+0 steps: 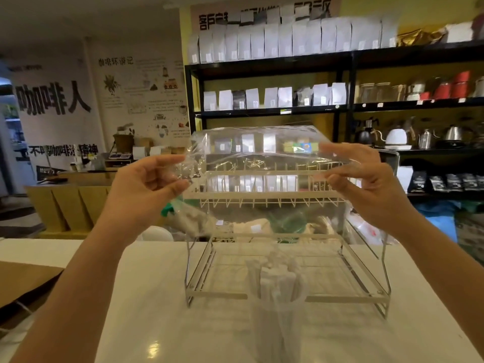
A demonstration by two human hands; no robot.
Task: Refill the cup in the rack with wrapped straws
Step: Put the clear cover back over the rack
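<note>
I hold a clear plastic bag (262, 142) stretched wide between both hands, in front of the rack's upper tier. My left hand (146, 189) pinches the bag's left edge and my right hand (366, 179) pinches its right edge. The white two-tier wire rack (264, 200) stands on the white counter (146, 297). A bunch of white wrapped straws (277, 281) stands upright at the front of the rack's lower tier, seen through clear plastic. I cannot tell whether they sit in a cup or in the hanging bottom of the bag.
A brown cardboard piece (23, 281) lies at the counter's left edge. Behind the rack are bags and a green item (285, 221). Black shelves (340, 108) with pouches and kettles fill the back wall. A wooden counter (65, 205) stands far left.
</note>
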